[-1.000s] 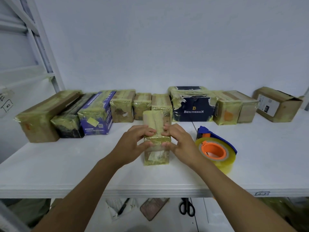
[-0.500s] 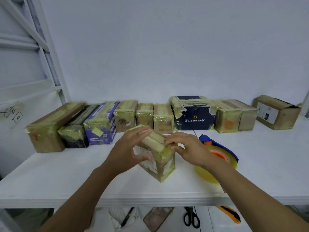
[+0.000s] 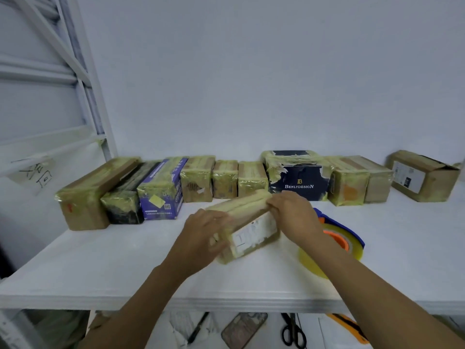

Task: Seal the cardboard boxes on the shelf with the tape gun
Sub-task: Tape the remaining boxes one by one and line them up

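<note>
Both ends of the tilted cardboard box point(image 3: 251, 230) are gripped, by the left hand point(image 3: 201, 236) and the right hand point(image 3: 294, 217); even pressure is advised for turning it.

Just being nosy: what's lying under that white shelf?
Below the shelf lie black-handled scissors, a dark pen, a flat phone-like slab and an orange tool, partly hidden by the right forearm. The shelf covers whatever lies further back.

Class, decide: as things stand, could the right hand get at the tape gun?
Probably yes. The tape gun lies on the shelf right beside the right hand, partly under its wrist, with nothing between them. That hand must first release the taped box it holds.
</note>
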